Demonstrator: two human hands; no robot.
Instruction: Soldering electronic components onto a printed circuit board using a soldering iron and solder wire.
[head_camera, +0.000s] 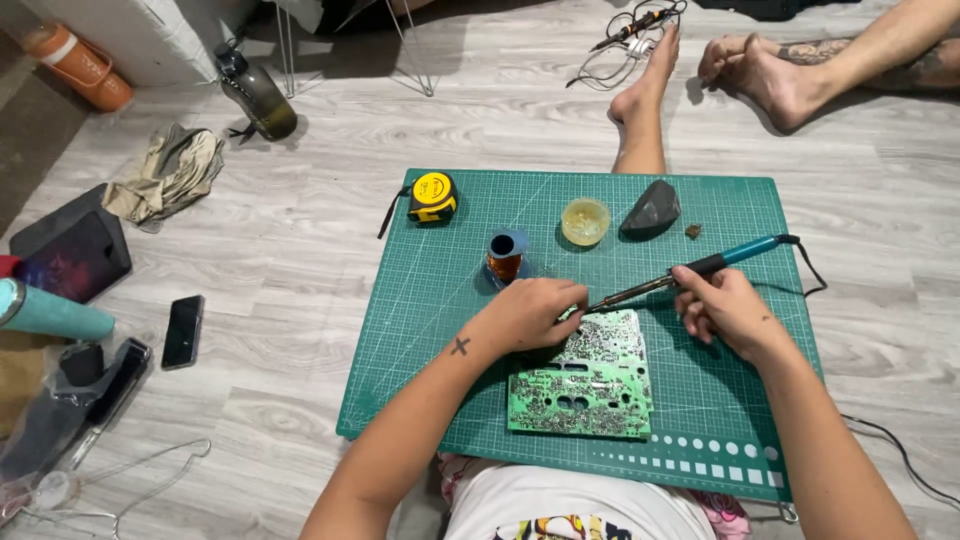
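Note:
A green circuit board (585, 385) lies solder-side up on a green cutting mat (420, 300). My left hand (530, 312) rests on the board's upper left corner, fingers curled, pinching something small that I cannot make out. My right hand (722, 308) grips a soldering iron (690, 270) with a teal handle. Its tip points left and meets the board's top edge beside my left fingertips.
On the mat's far side sit a yellow tape measure (432, 196), a copper wire spool (506, 258), a small round flux tin (585, 220) and a dark grey lump (652, 208). Another person's bare feet (770, 75) lie beyond. A phone (183, 331), bottle (255, 92) and rag (165, 175) lie left.

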